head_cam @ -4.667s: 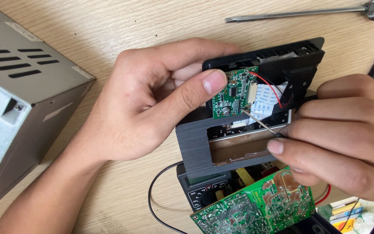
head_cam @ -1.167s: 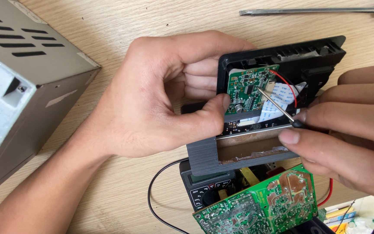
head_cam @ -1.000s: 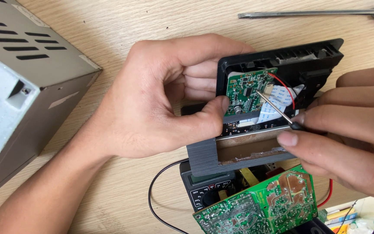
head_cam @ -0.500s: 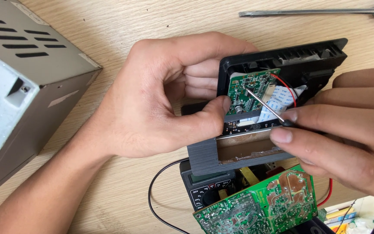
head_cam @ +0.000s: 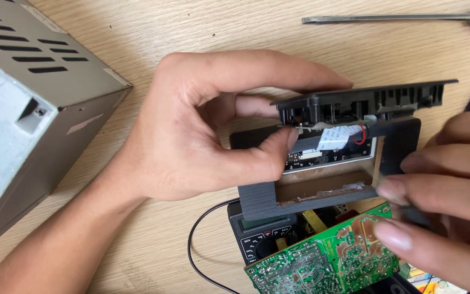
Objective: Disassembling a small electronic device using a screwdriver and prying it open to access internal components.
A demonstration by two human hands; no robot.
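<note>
The black cover (head_cam: pixel 363 100), pinched at its left end by the left hand (head_cam: pixel 213 125) above the grey frame (head_cam: pixel 311 190) near the bench's right edge, should be lifted slowly so the ribbon cable (head_cam: pixel 337 136) is not torn, while the blurred right hand (head_cam: pixel 441 207) grips the frame's right side.

black plastic cover (head_cam: pixel 363 100) | tilted up, nearly edge-on | above grey frame (head_cam: pixel 267 198)
</note>
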